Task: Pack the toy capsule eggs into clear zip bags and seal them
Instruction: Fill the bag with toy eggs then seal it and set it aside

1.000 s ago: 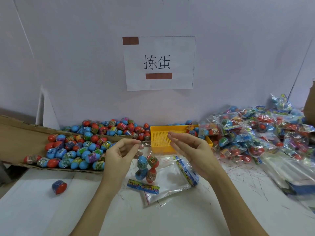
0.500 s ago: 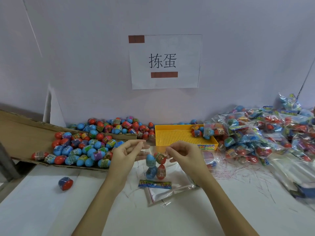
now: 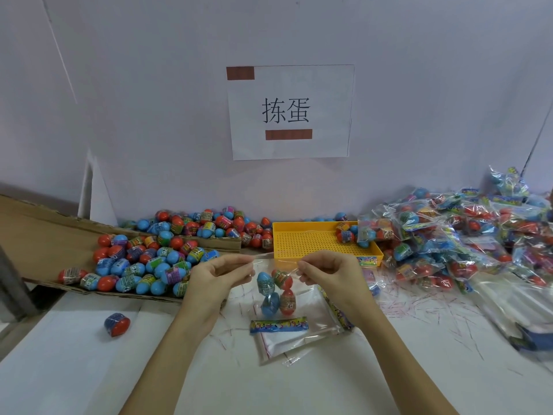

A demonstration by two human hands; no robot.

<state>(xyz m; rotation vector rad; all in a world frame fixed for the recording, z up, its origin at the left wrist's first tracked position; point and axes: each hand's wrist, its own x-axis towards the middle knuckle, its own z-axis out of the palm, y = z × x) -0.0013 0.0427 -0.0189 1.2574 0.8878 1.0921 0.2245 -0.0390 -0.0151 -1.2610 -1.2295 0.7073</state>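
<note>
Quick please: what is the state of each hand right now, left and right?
Left hand: pinches the top edge of the clear zip bag, which holds four eggs.
Right hand: pinches the same edge at its other end.

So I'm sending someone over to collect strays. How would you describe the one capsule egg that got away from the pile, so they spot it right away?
Start at the flattened cardboard on the left, heaped with loose eggs. Look just in front of its near edge, on the white table. The stray egg lies there alone on its side, dark blue on top and red below, touching nothing.
</note>
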